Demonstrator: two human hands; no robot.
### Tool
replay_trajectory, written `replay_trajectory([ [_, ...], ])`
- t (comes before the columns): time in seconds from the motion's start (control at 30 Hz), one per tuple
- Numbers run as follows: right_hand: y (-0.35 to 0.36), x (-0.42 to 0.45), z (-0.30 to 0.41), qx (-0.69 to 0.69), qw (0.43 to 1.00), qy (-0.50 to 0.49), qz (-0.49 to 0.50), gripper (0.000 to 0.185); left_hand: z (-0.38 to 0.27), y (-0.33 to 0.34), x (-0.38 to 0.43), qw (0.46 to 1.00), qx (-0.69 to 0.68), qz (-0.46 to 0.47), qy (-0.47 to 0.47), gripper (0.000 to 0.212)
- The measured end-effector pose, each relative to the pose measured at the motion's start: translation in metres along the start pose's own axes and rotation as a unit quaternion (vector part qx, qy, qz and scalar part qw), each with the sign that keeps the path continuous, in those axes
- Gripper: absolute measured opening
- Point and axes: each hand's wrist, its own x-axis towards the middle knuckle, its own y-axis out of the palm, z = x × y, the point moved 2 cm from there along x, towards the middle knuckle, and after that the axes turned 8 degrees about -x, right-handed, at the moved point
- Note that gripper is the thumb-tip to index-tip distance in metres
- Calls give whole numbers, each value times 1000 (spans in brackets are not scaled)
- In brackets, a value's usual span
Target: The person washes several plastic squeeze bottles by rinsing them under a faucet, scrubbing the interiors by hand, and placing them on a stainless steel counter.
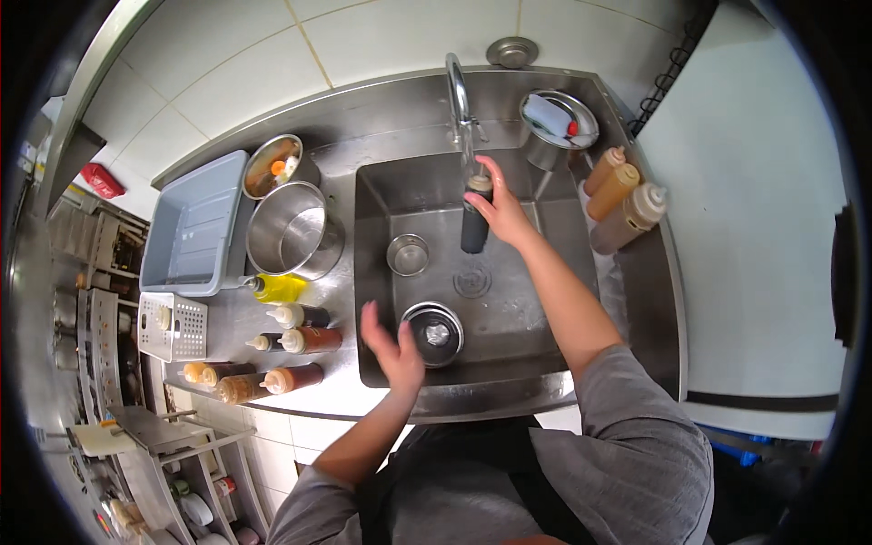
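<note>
My right hand (504,204) grips a squeeze bottle with dark contents (475,228) over the stainless steel sink basin (518,306). The bottle's pale top sits just below the curved chrome tap (458,88), and water runs from the spout onto or beside it. With fingers apart and nothing in it, my left hand (395,347) hovers near the basin's left front corner, slightly blurred. Close to its fingers, a round metal bowl (455,320) with dark contents stands in the basin. Farther back is a small metal cup (409,255). A drain (472,280) shows in the basin floor.
On the left counter stand a grey plastic tub (194,225), metal pots (286,231), a white perforated basket (174,327), a yellow liquid bottle (281,288) and several sauce bottles (293,379). More squeeze bottles (630,218) and a lidded metal pot (545,150) line the right side.
</note>
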Motion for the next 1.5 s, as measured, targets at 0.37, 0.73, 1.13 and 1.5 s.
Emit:
replay_trajectory([
  [0.37,10,65,-52,159,987,10,34,70,26,185,197,951,-170,134,-218,41],
  [0.73,-17,89,-8,131,988,-54,-68,54,13,204,195,751,-288,358,-474,67],
  [1.13,8,40,-5,-107,973,-139,-150,66,13,174,172,860,-195,376,-284,67],
  [1.5,5,-54,59,0,995,-100,-5,71,-27,128,102,945,-92,310,-43,53],
])
